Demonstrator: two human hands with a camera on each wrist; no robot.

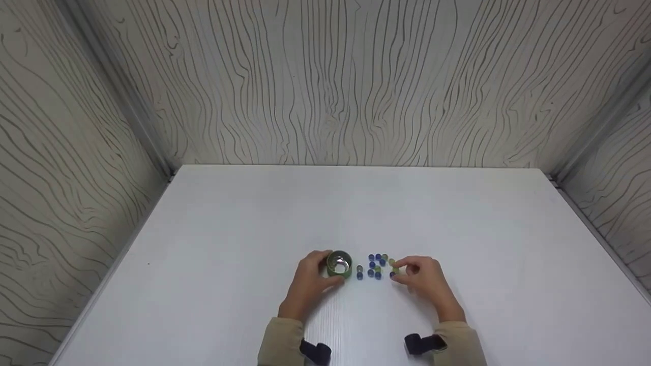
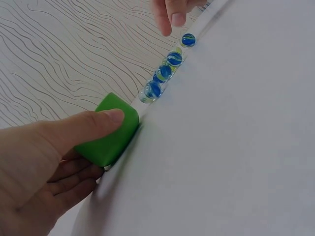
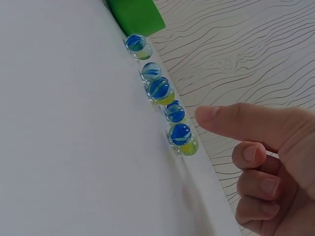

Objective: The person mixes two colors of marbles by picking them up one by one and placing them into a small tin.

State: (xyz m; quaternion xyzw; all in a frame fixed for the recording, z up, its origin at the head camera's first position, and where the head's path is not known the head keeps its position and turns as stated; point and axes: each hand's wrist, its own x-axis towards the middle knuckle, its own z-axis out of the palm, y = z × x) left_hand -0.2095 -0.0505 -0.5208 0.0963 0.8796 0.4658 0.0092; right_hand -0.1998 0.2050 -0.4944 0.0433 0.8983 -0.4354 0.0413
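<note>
just right of midway between the left and right edges of the white surface (image 1: 203, 218), the right hand (image 1: 426, 277) reaches in with thumb and index fingertips apart, its other fingers curled toward the palm; a few of the glass marbles (image 1: 378, 275) lie between or right beside those tips, none plainly pinched; whether a tip touches one, i cannot tell; a little left of midway, the left hand (image 1: 307, 277) is clamped round a green cup (image 1: 347, 275), thumb on its near side, fingers on its far side; the cup stands upright on the surface, mouth up.

between cup and right hand lie the marbles, blue, yellow-green and clear, a dozen or so; one pair sits just beside the cup, a looser cluster comes next, and the last few are at the right fingertips; i can make out none inside the cup, though its shiny floor makes that uncertain; so the handling of the marbles looks to be at an early stage, with the cup steadied and all those i can see outside it.

farther out come tan sleeves (image 1: 281, 341) with dark wrist straps (image 1: 424, 344); beyond the surface's far edge rises a wood-grain wall (image 1: 325, 81).
</note>
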